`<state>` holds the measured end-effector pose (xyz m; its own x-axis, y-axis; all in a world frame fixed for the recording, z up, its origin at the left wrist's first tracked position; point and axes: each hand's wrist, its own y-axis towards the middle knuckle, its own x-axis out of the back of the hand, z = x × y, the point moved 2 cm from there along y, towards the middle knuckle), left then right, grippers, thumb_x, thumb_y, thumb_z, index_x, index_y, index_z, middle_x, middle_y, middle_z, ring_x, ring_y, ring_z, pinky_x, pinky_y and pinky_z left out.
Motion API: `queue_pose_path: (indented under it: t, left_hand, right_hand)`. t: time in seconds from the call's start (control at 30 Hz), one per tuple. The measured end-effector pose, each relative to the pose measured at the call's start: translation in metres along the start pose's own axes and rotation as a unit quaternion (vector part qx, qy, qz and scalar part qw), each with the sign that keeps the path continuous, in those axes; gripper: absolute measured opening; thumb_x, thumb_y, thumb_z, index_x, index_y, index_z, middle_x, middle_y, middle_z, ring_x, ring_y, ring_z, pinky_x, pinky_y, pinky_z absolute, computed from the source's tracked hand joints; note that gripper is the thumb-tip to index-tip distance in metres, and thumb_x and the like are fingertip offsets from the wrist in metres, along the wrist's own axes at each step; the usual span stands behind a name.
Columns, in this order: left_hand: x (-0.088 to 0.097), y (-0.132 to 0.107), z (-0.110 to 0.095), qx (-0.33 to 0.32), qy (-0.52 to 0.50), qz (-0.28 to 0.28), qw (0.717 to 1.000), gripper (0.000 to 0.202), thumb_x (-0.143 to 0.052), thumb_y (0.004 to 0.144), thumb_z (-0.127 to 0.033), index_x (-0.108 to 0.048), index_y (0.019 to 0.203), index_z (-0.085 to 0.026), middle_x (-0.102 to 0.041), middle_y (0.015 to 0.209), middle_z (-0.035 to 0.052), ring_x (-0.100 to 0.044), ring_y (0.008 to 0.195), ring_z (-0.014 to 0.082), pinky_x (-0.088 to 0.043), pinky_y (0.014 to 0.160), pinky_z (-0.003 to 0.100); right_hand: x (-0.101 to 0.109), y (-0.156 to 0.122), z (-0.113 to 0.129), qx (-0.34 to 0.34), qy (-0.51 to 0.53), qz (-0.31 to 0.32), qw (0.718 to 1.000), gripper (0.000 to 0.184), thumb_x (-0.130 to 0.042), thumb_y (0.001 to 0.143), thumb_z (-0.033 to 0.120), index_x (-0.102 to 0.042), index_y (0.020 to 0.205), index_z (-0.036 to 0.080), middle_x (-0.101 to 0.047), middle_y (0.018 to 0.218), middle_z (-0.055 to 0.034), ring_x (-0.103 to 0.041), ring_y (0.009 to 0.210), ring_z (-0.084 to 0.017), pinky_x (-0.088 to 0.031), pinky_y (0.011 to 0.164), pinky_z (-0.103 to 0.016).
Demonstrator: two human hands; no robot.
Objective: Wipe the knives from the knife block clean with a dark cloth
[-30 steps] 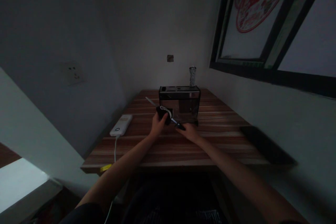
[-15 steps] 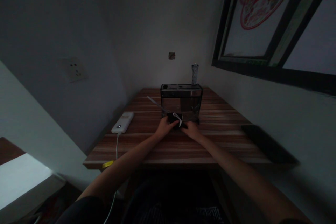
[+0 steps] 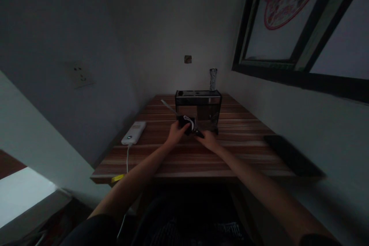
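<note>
My left hand is closed around a small black block-shaped thing with a white loop across it. From its upper left a thin clear tube sticks out at a slant. My right hand pinches a small dark piece at the block's lower right; whether the two are joined is too dark to tell. Just behind both hands stands a clear tank with a black frame, partly covered by them.
On the wood-grain table, a white power bank with a white cable lies left. A dark flat slab lies along the right edge. A silvery cylinder rises at the tank's right rear. Walls border both sides.
My left hand has lifted the black block slightly and moved it left, tilting it. A wider gap shows between it and my right hand, which has shifted only a little.
</note>
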<state>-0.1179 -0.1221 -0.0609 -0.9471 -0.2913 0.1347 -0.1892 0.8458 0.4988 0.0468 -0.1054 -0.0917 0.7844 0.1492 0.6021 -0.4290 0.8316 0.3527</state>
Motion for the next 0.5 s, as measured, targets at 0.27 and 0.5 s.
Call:
queue_pose_path:
  t: [0.27, 0.5]
  left_hand:
    - [0.032, 0.021, -0.010, -0.009, -0.043, -0.124, 0.991, 0.035, -0.058, 0.069, -0.042, -0.061, 0.085, -0.011, -0.065, 0.081, 0.0057, -0.059, 0.077, 0.0178, -0.045, 0.069, 0.026]
    - [0.056, 0.034, -0.008, -0.033, -0.080, -0.235, 0.968, 0.040, -0.057, 0.069, -0.047, -0.062, 0.086, -0.011, -0.064, 0.084, 0.0062, -0.059, 0.082, 0.0176, -0.044, 0.073, 0.026]
  right_hand:
    - [0.000, -0.002, 0.004, 0.014, -0.020, 0.007, 1.000, 0.036, -0.050, 0.074, 0.044, -0.065, 0.071, 0.011, -0.059, 0.060, -0.0018, -0.052, 0.058, -0.015, -0.033, 0.053, -0.022]
    - [-0.001, -0.003, 0.005, 0.039, -0.031, 0.024, 0.998, 0.034, -0.049, 0.075, 0.042, -0.065, 0.071, 0.012, -0.062, 0.064, -0.0025, -0.055, 0.062, -0.016, -0.036, 0.055, -0.022]
